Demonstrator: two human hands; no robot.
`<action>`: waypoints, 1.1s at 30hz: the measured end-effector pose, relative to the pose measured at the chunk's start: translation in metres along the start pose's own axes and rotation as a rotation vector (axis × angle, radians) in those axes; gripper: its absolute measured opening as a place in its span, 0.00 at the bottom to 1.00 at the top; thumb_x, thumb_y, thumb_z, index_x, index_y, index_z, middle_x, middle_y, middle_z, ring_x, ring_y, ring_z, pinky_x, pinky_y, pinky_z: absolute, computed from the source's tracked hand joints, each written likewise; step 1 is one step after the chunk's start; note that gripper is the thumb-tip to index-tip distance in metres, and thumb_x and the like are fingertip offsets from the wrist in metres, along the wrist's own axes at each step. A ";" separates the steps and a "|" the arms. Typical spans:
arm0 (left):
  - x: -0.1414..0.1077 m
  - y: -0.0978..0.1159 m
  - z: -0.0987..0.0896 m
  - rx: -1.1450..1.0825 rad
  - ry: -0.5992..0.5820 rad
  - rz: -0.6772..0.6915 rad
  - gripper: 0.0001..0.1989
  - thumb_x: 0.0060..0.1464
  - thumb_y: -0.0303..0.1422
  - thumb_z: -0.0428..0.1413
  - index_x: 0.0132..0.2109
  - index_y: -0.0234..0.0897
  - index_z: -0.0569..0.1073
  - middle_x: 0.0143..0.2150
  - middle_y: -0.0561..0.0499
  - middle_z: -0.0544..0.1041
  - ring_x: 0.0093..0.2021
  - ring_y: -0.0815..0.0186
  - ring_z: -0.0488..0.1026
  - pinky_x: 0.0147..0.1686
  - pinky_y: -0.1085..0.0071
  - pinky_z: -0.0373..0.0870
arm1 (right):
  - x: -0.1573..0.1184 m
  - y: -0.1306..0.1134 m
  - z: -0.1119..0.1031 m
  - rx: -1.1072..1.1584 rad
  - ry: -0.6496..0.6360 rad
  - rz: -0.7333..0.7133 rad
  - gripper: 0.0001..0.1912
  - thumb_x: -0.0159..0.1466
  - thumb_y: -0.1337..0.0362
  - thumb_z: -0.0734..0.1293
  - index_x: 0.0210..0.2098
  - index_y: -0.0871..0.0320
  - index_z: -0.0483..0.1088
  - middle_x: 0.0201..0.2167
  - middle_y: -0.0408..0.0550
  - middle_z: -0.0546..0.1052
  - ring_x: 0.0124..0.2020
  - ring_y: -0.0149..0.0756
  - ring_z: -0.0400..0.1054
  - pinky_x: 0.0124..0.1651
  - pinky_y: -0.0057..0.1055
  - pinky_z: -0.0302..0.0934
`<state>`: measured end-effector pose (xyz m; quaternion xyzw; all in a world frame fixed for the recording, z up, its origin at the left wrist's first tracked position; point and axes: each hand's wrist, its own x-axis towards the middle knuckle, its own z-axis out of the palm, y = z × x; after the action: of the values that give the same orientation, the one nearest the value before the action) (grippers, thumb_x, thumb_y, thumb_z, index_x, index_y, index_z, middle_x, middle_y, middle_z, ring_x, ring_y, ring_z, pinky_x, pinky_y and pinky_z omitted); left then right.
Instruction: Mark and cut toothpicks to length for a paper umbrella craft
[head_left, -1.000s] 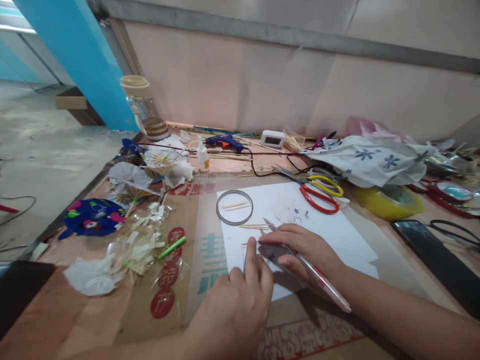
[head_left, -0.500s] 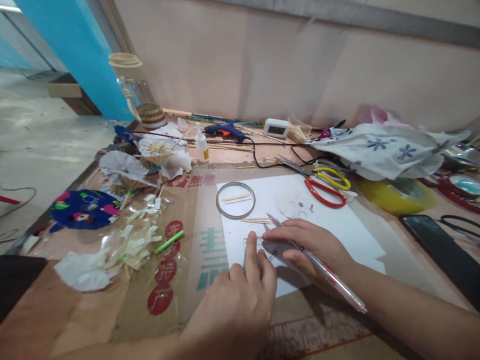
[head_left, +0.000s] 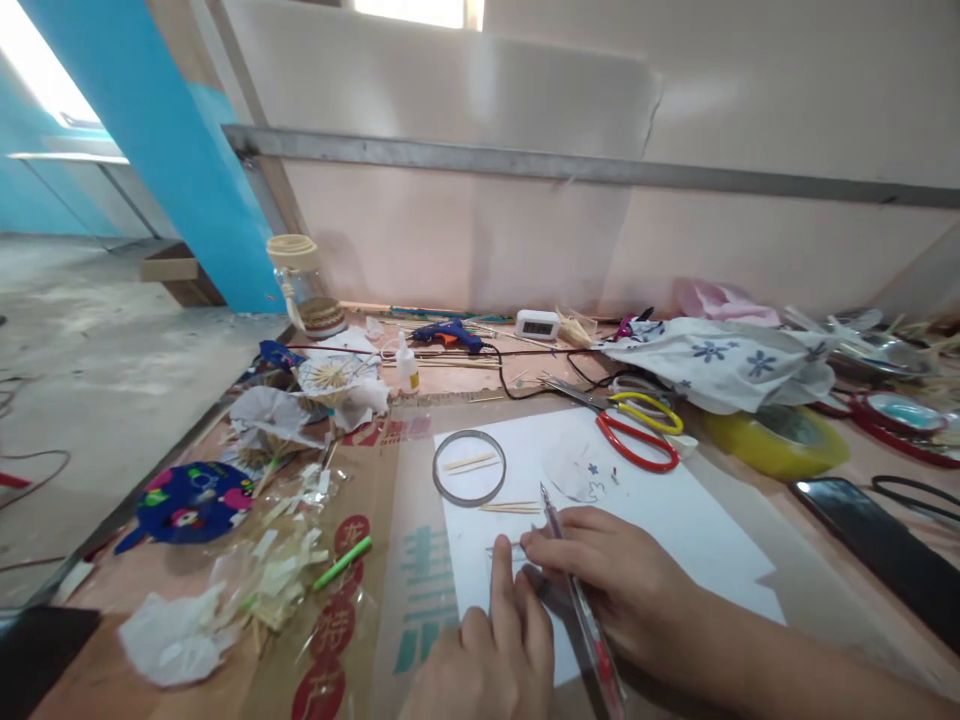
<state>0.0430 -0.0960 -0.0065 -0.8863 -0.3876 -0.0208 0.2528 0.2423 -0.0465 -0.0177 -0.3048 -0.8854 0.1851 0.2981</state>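
Observation:
My right hand [head_left: 622, 570] grips a clear pen [head_left: 581, 610] that points up and away over the paper. Its index fingertip and thumb are close to a small thin stick on the white sheet [head_left: 675, 540]. My left hand [head_left: 499, 640] has its index finger stretched out, the tip pressing on the paper by that stick, next to some drawn lines. Just beyond my fingers lie several toothpicks [head_left: 510, 507]. A grey ring [head_left: 435, 478] encircles two more thin sticks. Near it on the sheet is a round translucent piece [head_left: 574, 470] with small flower drawings.
Red-and-yellow-handled scissors [head_left: 637, 455] lie at the sheet's upper right. Farther right are yellow tape [head_left: 780, 445] and a phone [head_left: 877, 540]. A glue gun [head_left: 450, 335], glue bottle [head_left: 407, 368] and white clock [head_left: 537, 324] stand behind. Small paper umbrellas [head_left: 199, 500] and scraps fill the left.
The view has tilted upward, so the table sits lower in the picture. My right hand has turned the pen steeper, and its fingertips have come nearer to my left index finger.

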 end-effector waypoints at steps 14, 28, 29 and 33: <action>0.004 -0.004 -0.011 -0.060 -0.022 0.023 0.18 0.62 0.33 0.49 0.53 0.31 0.77 0.57 0.33 0.74 0.19 0.70 0.71 0.15 0.78 0.68 | -0.003 -0.002 -0.003 -0.076 -0.017 0.015 0.16 0.66 0.75 0.60 0.52 0.59 0.68 0.35 0.51 0.78 0.36 0.41 0.66 0.38 0.36 0.64; 0.006 -0.004 -0.017 -0.130 -0.116 -0.003 0.21 0.52 0.24 0.51 0.53 0.31 0.77 0.58 0.34 0.75 0.18 0.68 0.71 0.12 0.75 0.67 | -0.002 0.001 -0.007 -0.064 -0.042 0.001 0.14 0.68 0.73 0.62 0.52 0.59 0.68 0.42 0.52 0.80 0.43 0.41 0.71 0.45 0.38 0.67; 0.007 -0.004 -0.017 -0.127 -0.119 -0.001 0.21 0.52 0.24 0.51 0.52 0.31 0.77 0.57 0.34 0.75 0.18 0.68 0.71 0.13 0.75 0.68 | -0.002 0.000 -0.007 -0.065 -0.041 0.001 0.13 0.68 0.73 0.62 0.51 0.59 0.68 0.41 0.52 0.81 0.42 0.41 0.71 0.44 0.38 0.67; 0.006 -0.003 -0.017 -0.124 -0.130 -0.002 0.20 0.53 0.25 0.51 0.52 0.32 0.77 0.58 0.33 0.74 0.19 0.68 0.72 0.14 0.74 0.70 | -0.001 -0.001 -0.008 -0.068 -0.030 -0.001 0.14 0.68 0.72 0.61 0.52 0.58 0.68 0.41 0.52 0.81 0.42 0.41 0.72 0.42 0.38 0.68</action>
<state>0.0478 -0.0985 0.0111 -0.8993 -0.4020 0.0123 0.1716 0.2471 -0.0468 -0.0114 -0.3115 -0.8957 0.1596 0.2742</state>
